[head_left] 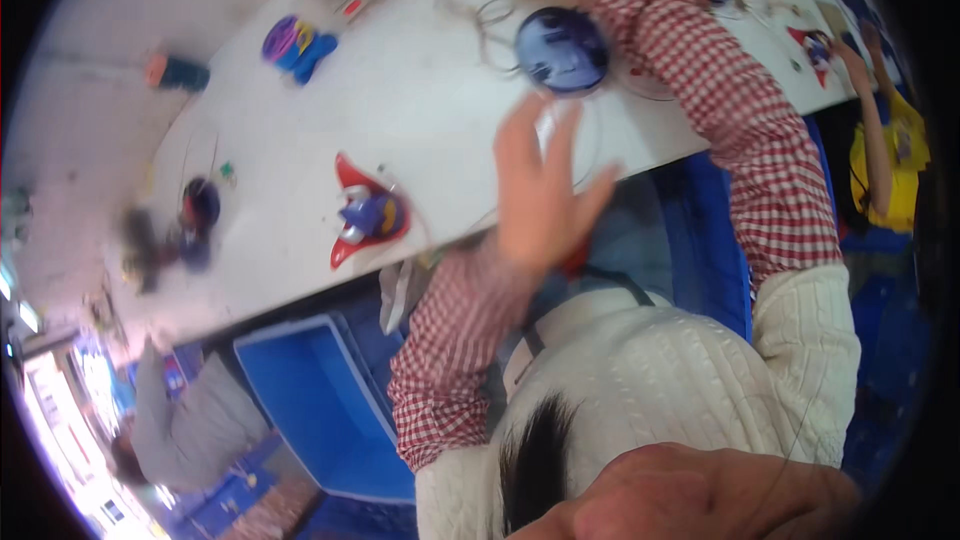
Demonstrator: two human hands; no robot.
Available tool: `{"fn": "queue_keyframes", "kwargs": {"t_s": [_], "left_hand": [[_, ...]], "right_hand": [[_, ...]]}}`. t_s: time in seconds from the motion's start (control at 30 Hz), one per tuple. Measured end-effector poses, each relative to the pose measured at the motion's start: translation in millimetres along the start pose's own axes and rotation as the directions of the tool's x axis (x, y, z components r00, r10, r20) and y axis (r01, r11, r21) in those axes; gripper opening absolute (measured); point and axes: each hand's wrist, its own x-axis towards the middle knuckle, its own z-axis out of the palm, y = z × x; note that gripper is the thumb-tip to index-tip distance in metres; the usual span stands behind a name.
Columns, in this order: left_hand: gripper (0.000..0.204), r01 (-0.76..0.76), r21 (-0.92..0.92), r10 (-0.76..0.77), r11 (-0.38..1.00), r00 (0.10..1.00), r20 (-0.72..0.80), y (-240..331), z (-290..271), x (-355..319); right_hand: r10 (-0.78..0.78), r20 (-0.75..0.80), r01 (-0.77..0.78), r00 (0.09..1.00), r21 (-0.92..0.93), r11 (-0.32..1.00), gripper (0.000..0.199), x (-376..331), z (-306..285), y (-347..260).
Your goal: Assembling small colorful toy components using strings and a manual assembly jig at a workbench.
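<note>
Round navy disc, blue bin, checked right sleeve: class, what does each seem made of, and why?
Round navy disc: glossy hard plastic or glass, perhaps; pale reflections show.
Blue bin: likely smooth plastic, from its even colour and thin walls.
Checked right sleeve: seemingly matte woven fabric, softly wrinkled.

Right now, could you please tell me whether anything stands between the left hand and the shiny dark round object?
Nothing visible does: the left hand, blurred and open, reaches up the picture toward the shiny dark round object, close below its rim. The blur hides whether the two touch.
</note>
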Motion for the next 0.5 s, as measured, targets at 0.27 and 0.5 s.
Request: {"fn": "queue_keyframes", "kwargs": {"t_s": [0.27, 0.5], "left_hand": [[0.081, 0.8, -0.105, -0.71, 0.59, 0.453, -0.539, -63.2, -109.0, -144.4], [0.061, 0.81, -0.143, -0.803, 0.569, 0.508, -0.312, -97.7, -121.5, -103.8]], "right_hand": [[-0.33, 0.064, 0.263, 0.942, 0.47, 0.842, 0.017, -186.7, 44.3, -121.2], [-0.734, 0.242, 0.772, 0.635, -0.154, 0.617, 0.021, -286.0, 155.8, -174.8]]}}
